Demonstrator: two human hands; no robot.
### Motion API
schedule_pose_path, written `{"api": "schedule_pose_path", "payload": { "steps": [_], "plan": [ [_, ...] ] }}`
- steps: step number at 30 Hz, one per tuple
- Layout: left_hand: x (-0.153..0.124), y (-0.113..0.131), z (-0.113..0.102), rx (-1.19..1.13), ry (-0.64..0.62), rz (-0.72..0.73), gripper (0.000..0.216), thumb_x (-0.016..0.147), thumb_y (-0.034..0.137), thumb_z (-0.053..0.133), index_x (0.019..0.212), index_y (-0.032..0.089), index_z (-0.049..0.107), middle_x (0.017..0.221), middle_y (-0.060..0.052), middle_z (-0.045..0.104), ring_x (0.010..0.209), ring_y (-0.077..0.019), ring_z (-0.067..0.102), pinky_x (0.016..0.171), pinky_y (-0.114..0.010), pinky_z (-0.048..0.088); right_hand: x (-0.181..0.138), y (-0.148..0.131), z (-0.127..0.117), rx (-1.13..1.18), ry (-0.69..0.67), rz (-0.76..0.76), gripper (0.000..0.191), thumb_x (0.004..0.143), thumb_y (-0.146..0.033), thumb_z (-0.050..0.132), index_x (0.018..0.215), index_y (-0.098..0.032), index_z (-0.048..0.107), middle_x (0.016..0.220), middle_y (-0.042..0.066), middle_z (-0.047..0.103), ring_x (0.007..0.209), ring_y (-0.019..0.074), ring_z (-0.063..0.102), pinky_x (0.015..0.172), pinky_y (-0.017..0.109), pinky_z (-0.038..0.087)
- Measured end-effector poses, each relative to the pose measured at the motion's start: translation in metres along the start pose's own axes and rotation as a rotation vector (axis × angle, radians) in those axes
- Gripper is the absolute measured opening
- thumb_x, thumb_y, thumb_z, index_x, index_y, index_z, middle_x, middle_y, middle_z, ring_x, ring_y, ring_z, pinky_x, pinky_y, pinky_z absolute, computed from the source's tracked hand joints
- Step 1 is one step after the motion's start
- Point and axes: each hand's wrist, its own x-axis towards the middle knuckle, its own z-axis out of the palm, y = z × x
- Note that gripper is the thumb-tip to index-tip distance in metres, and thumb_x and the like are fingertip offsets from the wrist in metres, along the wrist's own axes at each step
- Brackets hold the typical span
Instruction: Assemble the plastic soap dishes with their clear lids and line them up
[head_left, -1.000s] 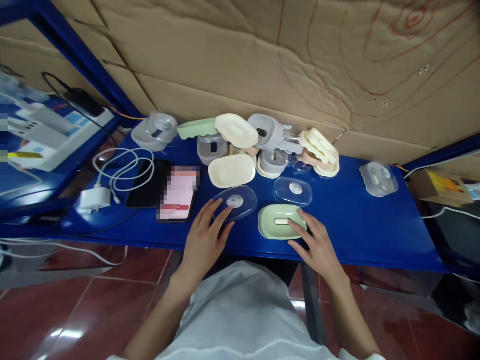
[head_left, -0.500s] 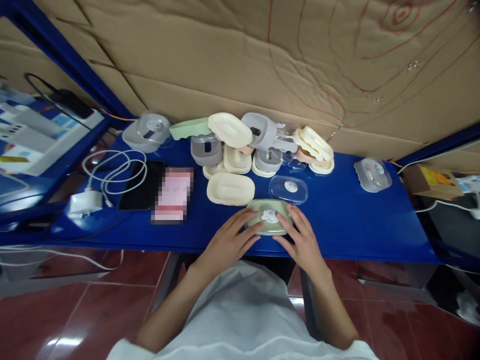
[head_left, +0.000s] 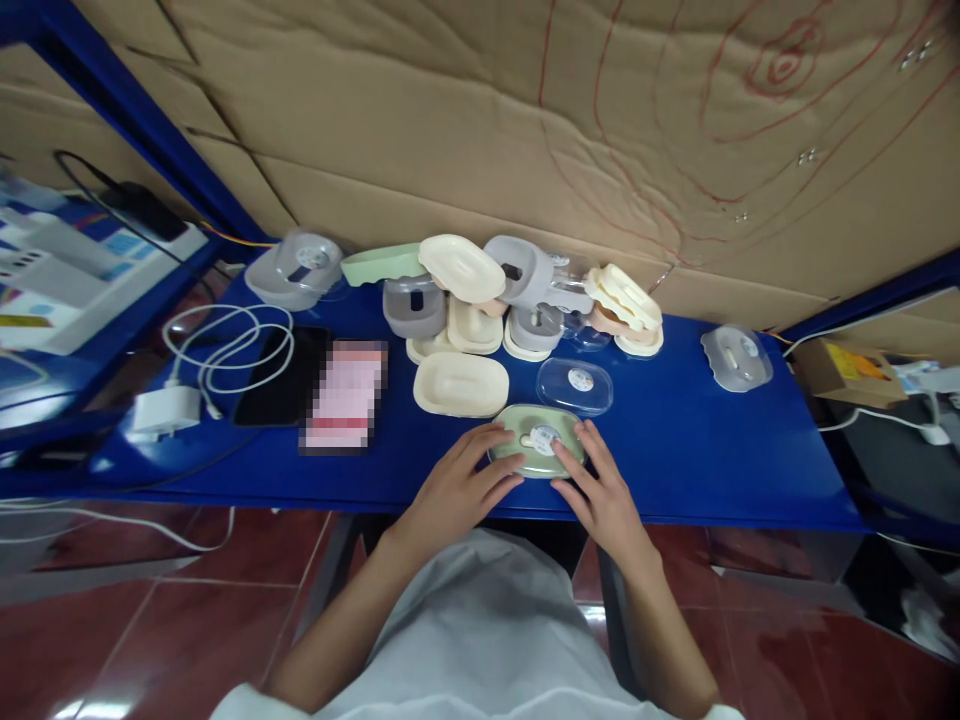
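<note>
Head view. The left hand (head_left: pixel 455 488) rests on the blue table (head_left: pixel 697 460) with its fingers spread flat and extended; the fingertips touch the left rim of the green soap dish (head_left: pixel 535 453), not curled around it. The right hand (head_left: pixel 602 495) mirrors this posture, fingers straight and slightly fanned, touching the dish's right rim. Neither hand is clenched; the dish is pressed between them rather than lifted. A clear lid with a round white label (head_left: pixel 541 438) sits on top of the dish.

The dish lies near the table's front edge, at 6 o'clock of the table surface. At 3 o'clock of the dish the blue surface is bare out to a grey covered dish (head_left: pixel 736 358) near the far right corner.

At 12 o'clock, just beyond the green dish, lies a separate clear lid (head_left: pixel 574 385). At 10 o'clock lies a cream tray (head_left: pixel 460 384), near the left fingertips but apart from them. Behind these, a pile of grey, cream and green dish parts (head_left: pixel 510 295) stands against the cardboard wall (head_left: pixel 465 110). At 9 o'clock lie two phones (head_left: pixel 315 385), then a white charger with coiled cable (head_left: pixel 187 385). Another grey covered dish (head_left: pixel 294 270) stands at the far left corner.
</note>
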Motion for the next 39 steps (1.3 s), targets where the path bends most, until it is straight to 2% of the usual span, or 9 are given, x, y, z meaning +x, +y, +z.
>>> {"api": "schedule_pose_path", "payload": {
  "steps": [7, 11, 17, 20, 23, 27, 30, 35, 39],
  "plan": [
    [-0.005, 0.002, -0.001, 0.028, 0.007, 0.018, 0.018, 0.103, 0.023, 0.071, 0.121, 0.022, 0.070, 0.124, -0.011, 0.069, 0.132, -0.0278, 0.066, 0.108, -0.045, 0.063, 0.000, -0.004, 0.001, -0.059, -0.012, -0.063, 0.079, 0.104, -0.021, 0.067, 0.171, -0.041, 0.032, 0.177, 0.007, 0.034, 0.165, 0.0356, 0.031, 0.125, 0.061, 0.049],
    [-0.004, -0.003, -0.010, 0.016, -0.060, -0.023, 0.032, 0.107, 0.031, 0.065, 0.137, 0.023, 0.064, 0.142, -0.014, 0.064, 0.139, -0.0286, 0.062, 0.114, -0.047, 0.058, -0.019, 0.003, -0.006, -0.092, 0.017, -0.049, 0.075, 0.103, -0.023, 0.069, 0.169, -0.041, 0.037, 0.172, 0.009, 0.043, 0.161, 0.0370, 0.040, 0.121, 0.063, 0.053],
    [-0.010, -0.031, -0.018, 0.331, -0.041, -0.217, 0.042, 0.106, 0.027, 0.061, 0.148, 0.022, 0.059, 0.154, -0.018, 0.061, 0.147, -0.0401, 0.054, 0.124, -0.069, 0.039, -0.074, 0.058, -0.047, -0.299, 0.260, 0.259, 0.061, 0.104, -0.033, 0.068, 0.162, -0.037, 0.051, 0.163, 0.013, 0.052, 0.148, 0.0408, 0.054, 0.115, 0.068, 0.052],
    [-0.010, -0.031, -0.017, 0.317, -0.116, -0.145, 0.035, 0.106, 0.018, 0.058, 0.141, 0.024, 0.064, 0.140, -0.012, 0.072, 0.132, -0.0339, 0.066, 0.117, -0.060, 0.043, -0.076, 0.091, -0.062, -0.404, 0.350, 0.396, 0.057, 0.104, -0.041, 0.066, 0.159, -0.029, 0.056, 0.164, 0.018, 0.050, 0.147, 0.0430, 0.053, 0.115, 0.069, 0.051],
    [-0.008, -0.024, -0.019, 0.269, -0.179, -0.061, 0.032, 0.107, 0.013, 0.055, 0.135, 0.024, 0.067, 0.134, -0.009, 0.075, 0.122, -0.0285, 0.071, 0.108, -0.051, 0.047, -0.049, 0.106, -0.059, -0.523, 0.338, 0.435, 0.069, 0.106, -0.050, 0.061, 0.167, -0.023, 0.044, 0.171, 0.023, 0.041, 0.158, 0.0494, 0.038, 0.117, 0.078, 0.039],
    [-0.010, -0.021, -0.023, 0.229, -0.144, -0.048, 0.022, 0.108, 0.020, 0.059, 0.127, 0.020, 0.069, 0.130, -0.010, 0.075, 0.114, -0.0263, 0.072, 0.097, -0.043, 0.051, 0.009, 0.083, -0.028, -0.443, 0.112, 0.290, 0.070, 0.111, -0.046, 0.048, 0.174, -0.025, 0.026, 0.177, 0.018, 0.033, 0.165, 0.0401, 0.027, 0.127, 0.069, 0.029],
    [-0.013, -0.023, -0.025, 0.194, -0.104, -0.036, 0.014, 0.107, 0.022, 0.063, 0.118, 0.021, 0.072, 0.128, -0.010, 0.075, 0.112, -0.0262, 0.071, 0.097, -0.042, 0.052, 0.040, 0.051, -0.004, -0.340, -0.006, 0.155, 0.058, 0.113, -0.039, 0.044, 0.169, -0.027, 0.036, 0.168, 0.016, 0.047, 0.157, 0.0331, 0.042, 0.128, 0.060, 0.031],
    [-0.013, -0.024, -0.025, 0.150, -0.118, -0.086, 0.007, 0.104, 0.021, 0.066, 0.105, 0.023, 0.073, 0.133, -0.009, 0.073, 0.121, -0.0278, 0.068, 0.100, -0.044, 0.053, 0.041, 0.028, 0.009, -0.301, 0.041, 0.122, 0.039, 0.111, -0.036, 0.053, 0.148, -0.029, 0.062, 0.135, 0.012, 0.066, 0.128, 0.0293, 0.061, 0.119, 0.055, 0.039],
    [-0.011, -0.025, -0.023, 0.159, -0.119, -0.087, 0.006, 0.105, 0.022, 0.065, 0.106, 0.022, 0.071, 0.132, -0.010, 0.073, 0.119, -0.0271, 0.070, 0.099, -0.044, 0.053, 0.032, 0.035, -0.004, -0.363, 0.111, 0.227, 0.038, 0.110, -0.035, 0.054, 0.146, -0.026, 0.063, 0.141, 0.014, 0.064, 0.132, 0.0330, 0.058, 0.116, 0.058, 0.039]
  ]
}}
